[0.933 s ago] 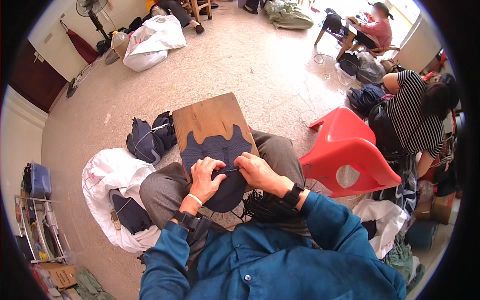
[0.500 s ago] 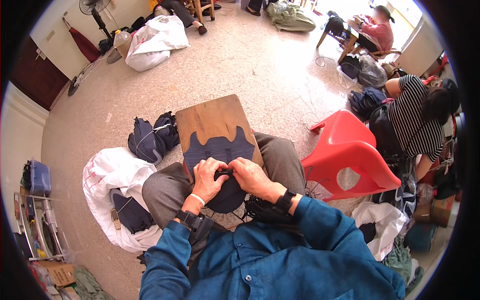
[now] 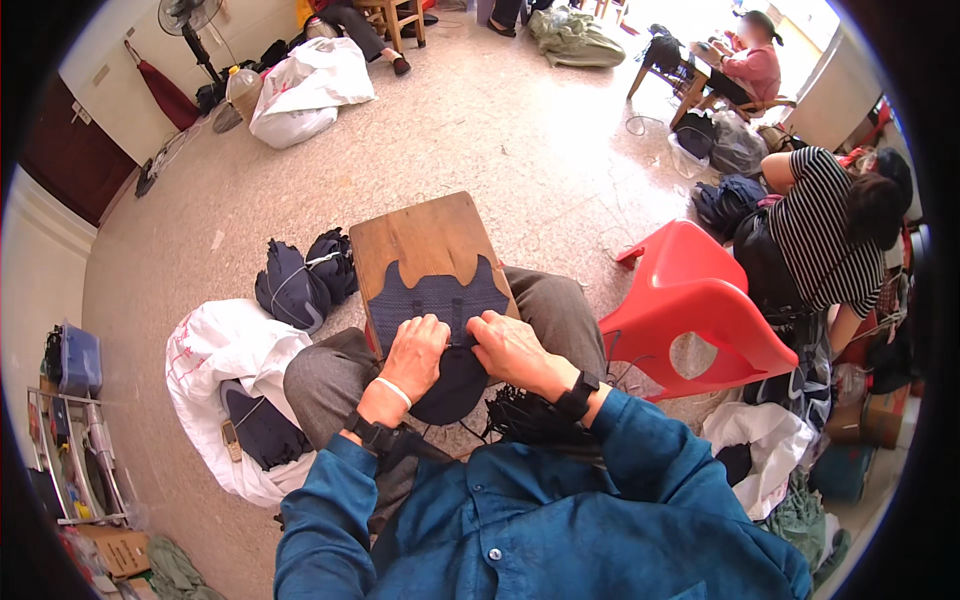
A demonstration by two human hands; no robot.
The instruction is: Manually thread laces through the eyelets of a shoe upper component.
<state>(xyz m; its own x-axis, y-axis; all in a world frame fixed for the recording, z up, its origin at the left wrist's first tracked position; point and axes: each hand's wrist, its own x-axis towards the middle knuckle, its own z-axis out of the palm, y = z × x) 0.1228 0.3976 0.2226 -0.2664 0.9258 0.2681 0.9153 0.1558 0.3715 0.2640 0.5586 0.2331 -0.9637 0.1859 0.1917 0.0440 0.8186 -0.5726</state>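
Note:
A dark navy knitted fabric piece [image 3: 425, 295], shaped like a shoe upper, lies on a wooden board [image 3: 420, 230] between my knees. Its far edge has a curved, notched outline, and its rounded near part hangs over the board's near edge. My left hand [image 3: 410, 360] is closed on the fabric just left of its middle, fingers curled. Across a small gap, my right hand [image 3: 510, 350] pinches the fabric on the right side. The exact grip of the fingertips is partly hidden under both hands.
Tied bundles of navy pieces [image 3: 290, 285] lie left of the board, beside a white sack [image 3: 220, 345]. A red plastic chair [image 3: 690, 310] stands at my right. Beyond it a person in a striped shirt [image 3: 830, 230] bends over. Another person [image 3: 755, 70] sits far right.
Both hands have shifted slightly apart, having been together at the fabric's middle. A small dark strip that stood up between the fingers no longer shows, and the fabric there lies flatter.

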